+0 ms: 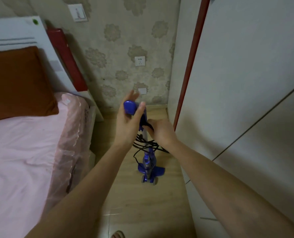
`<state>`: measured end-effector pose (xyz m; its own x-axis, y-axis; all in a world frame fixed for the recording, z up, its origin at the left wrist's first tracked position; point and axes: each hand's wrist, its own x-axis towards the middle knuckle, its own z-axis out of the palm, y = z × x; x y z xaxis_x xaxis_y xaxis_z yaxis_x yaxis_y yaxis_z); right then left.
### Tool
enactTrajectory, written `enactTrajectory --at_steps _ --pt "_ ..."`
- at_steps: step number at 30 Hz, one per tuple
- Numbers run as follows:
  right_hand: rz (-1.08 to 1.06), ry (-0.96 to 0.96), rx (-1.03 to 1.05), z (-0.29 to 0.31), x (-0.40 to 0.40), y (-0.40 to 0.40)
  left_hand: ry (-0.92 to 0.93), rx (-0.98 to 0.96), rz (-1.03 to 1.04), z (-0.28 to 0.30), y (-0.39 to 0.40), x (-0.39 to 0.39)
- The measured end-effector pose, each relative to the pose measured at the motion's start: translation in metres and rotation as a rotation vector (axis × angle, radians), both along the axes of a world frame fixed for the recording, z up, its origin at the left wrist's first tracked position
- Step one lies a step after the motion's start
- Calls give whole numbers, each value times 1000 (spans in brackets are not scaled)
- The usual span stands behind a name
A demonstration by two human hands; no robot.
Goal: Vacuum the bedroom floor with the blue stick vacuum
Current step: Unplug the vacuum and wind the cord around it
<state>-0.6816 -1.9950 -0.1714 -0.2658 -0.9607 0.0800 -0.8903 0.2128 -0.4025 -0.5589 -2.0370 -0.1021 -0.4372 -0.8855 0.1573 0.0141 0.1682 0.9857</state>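
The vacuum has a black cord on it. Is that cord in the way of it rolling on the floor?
Probably yes. The black cord hangs in loops around the vacuum pole, below the right hand, which grips it. The left hand holds the handle top. The wooden floor ahead looks clear.

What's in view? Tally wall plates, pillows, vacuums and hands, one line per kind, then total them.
Wall plates: 3 (switch, socket, blank plate)
Pillows: 1 (orange pillow)
Vacuums: 1 (blue stick vacuum)
Hands: 2 (left hand, right hand)
Total: 7
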Motion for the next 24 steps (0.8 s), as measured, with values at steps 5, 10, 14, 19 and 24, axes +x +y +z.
enactTrajectory --at_steps 5,10,14,19,24 --pt "1 96 30 -13 4 6 -52 -66 30 13 -4 -4" --pt "60 -87 47 -21 17 9 52 38 72 13 -23 9" --pt "51 -366 157 -21 28 19 134 129 108 12 -30 17" --pt "-116 -617 104 0 19 42 219 218 -1 23 -33 30" --pt "-158 -606 -15 35 -7 50 355 330 -122 60 -46 37"
